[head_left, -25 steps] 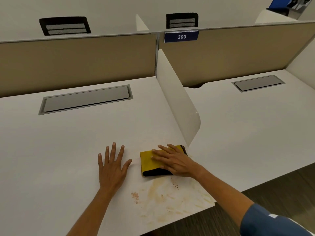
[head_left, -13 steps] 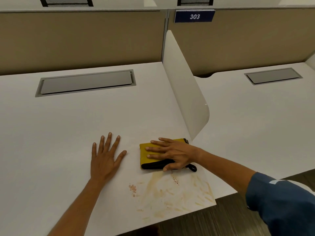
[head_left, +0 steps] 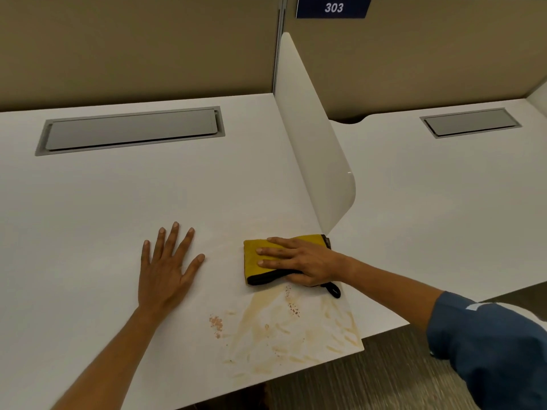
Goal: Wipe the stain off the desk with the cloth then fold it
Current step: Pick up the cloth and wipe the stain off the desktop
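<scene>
A folded yellow cloth (head_left: pixel 254 255) with a black edge and a small black loop lies on the white desk (head_left: pixel 118 202), close to the foot of the divider. My right hand (head_left: pixel 299 260) lies flat on top of the cloth, fingers pointing left and thumb curled at its near black edge. A brownish-orange smeared stain (head_left: pixel 284 329) covers the desk's near right corner, just in front of the cloth. My left hand (head_left: pixel 167 261) rests palm down on the bare desk to the left of the cloth, fingers spread.
A white curved divider (head_left: pixel 310 137) separates this desk from the neighbouring desk (head_left: pixel 444 187) on the right. Grey cable-tray lids (head_left: pixel 133 130) are set into both desks near the tan back partition. Beyond the near edge is carpeted floor (head_left: pixel 355 380).
My head has moved closer and tilted down, so the desk fills more of the view. My right hand has turned on the cloth, fingers now pointing left. The left hand stays flat.
</scene>
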Available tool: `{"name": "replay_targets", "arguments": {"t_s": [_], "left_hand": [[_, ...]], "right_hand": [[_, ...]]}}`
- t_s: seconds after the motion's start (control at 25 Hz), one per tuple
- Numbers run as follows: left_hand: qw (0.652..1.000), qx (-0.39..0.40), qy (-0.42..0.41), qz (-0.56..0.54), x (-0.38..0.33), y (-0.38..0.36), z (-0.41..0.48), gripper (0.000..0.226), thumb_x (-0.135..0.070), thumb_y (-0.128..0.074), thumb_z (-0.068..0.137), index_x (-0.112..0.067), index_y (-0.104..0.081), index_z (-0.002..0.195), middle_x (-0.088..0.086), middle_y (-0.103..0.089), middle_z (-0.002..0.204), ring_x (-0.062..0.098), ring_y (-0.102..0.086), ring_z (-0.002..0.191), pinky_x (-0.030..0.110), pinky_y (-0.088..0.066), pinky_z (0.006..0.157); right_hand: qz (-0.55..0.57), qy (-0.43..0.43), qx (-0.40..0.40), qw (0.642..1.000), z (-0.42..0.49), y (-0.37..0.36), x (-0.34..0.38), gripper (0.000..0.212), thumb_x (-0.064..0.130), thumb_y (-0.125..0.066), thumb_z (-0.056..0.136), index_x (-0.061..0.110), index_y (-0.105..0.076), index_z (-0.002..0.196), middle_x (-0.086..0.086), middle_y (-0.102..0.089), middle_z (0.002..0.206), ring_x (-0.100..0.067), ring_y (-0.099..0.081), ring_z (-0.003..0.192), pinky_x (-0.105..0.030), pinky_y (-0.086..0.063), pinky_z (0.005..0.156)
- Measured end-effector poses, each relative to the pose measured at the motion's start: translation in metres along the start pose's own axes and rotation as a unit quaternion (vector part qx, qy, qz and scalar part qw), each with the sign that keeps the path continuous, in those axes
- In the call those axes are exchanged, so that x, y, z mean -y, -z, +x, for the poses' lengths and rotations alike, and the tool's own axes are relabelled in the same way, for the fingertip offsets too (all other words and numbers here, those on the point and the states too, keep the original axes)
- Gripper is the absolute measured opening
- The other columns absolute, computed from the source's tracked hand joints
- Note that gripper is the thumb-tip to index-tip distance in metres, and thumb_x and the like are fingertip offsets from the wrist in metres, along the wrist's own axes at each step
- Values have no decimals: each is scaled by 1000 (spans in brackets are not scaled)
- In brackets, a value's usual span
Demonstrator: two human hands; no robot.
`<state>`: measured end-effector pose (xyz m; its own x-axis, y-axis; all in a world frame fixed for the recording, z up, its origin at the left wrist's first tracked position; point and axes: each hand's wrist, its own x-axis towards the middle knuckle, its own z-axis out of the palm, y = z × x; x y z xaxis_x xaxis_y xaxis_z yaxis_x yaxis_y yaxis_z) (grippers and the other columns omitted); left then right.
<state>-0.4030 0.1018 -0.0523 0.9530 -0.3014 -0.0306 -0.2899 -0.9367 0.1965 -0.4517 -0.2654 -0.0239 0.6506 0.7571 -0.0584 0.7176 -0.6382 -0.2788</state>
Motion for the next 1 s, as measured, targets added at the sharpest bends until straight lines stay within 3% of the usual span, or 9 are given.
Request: {"name": "replay_targets", "arguments": {"t_s": [0.12, 0.32, 0.6, 0.84, 1.0], "left_hand": [[1000, 2, 1, 0, 1, 0, -1, 70, -71, -15, 97, -41, -7, 160, -6, -4, 172, 19, 1, 159, 50, -3, 127], [1000, 3, -1, 2, 1, -2, -1, 71, -73, -12, 97, -43, -3, 160, -7, -2, 172, 18, 3, 159, 51, -2, 127], [1000, 6, -4, -1, 1, -2, -2, 72, -74, -11, 96, -42, -3, 160, -6, -2, 172, 19, 3, 159, 52, -1, 127], [1000, 4, -13, -8, 3, -4, -2, 72, -74, -12, 97, -41, -3, 160, -5, -2, 172, 19, 3, 159, 52, 0, 127], [999, -1, -14, -30, 6, -3, -2, 72, -74, -14, 97, -42, -3, 160, -6, -1, 172, 18, 4, 159, 49, 0, 127]], "right_hand": [[12, -68, 9, 998, -30, -2, 4, 61, 24, -45, 101, 25, -26, 159, -1, -18, 169, -28, -7, 158, -44, -23, 125], [29, -183, -32, 982, -63, -20, 39, 61, 31, -43, 102, 31, -22, 159, 4, -14, 170, -22, -4, 158, -37, -18, 123], [80, -342, -87, 932, -71, -43, 104, 63, 43, -37, 101, 41, -13, 159, 15, -5, 168, -19, -2, 157, -40, -24, 121], [104, -448, -137, 877, -47, -58, 155, 63, 43, -39, 102, 36, -15, 159, 10, -6, 168, -22, 1, 156, -38, -19, 122], [114, -464, -163, 863, -30, -62, 180, 64, 38, -44, 101, 34, -16, 158, 9, -8, 167, -24, -2, 156, -37, -17, 121]]}}
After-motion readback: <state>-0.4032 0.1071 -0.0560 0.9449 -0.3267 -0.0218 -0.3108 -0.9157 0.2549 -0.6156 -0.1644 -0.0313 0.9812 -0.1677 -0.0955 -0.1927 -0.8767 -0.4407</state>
